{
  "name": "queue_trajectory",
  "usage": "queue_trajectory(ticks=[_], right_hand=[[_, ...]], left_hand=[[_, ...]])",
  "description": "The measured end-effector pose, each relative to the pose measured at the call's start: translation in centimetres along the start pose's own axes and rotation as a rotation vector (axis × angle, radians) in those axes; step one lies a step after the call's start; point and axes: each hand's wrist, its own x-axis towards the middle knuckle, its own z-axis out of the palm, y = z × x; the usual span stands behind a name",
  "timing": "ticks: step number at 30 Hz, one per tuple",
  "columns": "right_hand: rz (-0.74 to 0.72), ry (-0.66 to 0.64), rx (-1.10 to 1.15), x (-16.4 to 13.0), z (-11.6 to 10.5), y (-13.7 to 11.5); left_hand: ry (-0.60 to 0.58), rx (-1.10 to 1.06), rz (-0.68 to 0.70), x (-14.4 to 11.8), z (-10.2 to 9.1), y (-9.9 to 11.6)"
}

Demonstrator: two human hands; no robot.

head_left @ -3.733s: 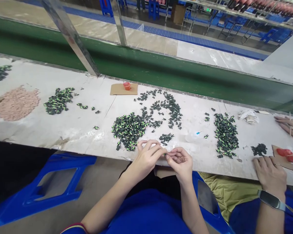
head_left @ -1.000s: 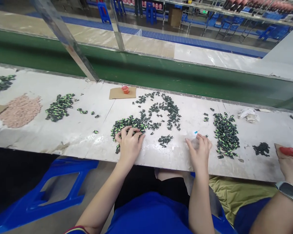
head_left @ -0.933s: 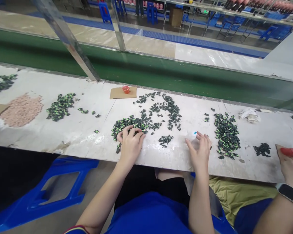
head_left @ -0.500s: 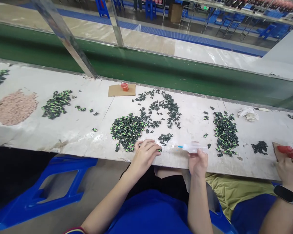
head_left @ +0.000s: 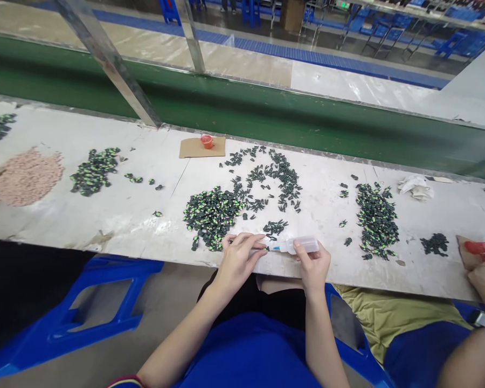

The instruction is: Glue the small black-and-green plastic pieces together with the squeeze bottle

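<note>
Right hand (head_left: 313, 264) fingers clamp syringe (head_left: 297, 246) lying level over the bench (head_left: 145, 215) front edge, tip pointing left at the small piece (head_left: 265, 248) pinched in left hand (head_left: 238, 258) fingers, nearly touching.

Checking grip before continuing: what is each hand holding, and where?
Right hand grips the clear syringe by its barrel; left hand pinches a small dark piece at its fingertips.

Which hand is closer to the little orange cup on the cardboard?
Left. The left hand sits almost straight below the orange cup, near the table edge. The right hand, holding the clear bottle, is farther off to the right.
</note>
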Motion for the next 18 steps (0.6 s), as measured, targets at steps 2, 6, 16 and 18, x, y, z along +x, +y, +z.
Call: queue_trajectory(ticks=[2,6,16,18], right_hand=[[0.002,-0.007,-0.016,0.03,0.08,0.06],[0.008,-0.029,-0.036,0.17,0.06,0.1],[0.021,-0.046,-0.04,0.4,0.0,0.38],[0.029,-0.052,-0.037,0.38,0.02,0.37]], left_hand=[[-0.002,0.001,-0.011,0.01,-0.02,0.06],[-0.004,0.009,-0.017,-0.01,-0.03,0.12],[-0.002,0.01,-0.009,-0.07,0.08,-0.12],[-0.001,0.017,-0.005,-0.06,0.04,-0.1]])
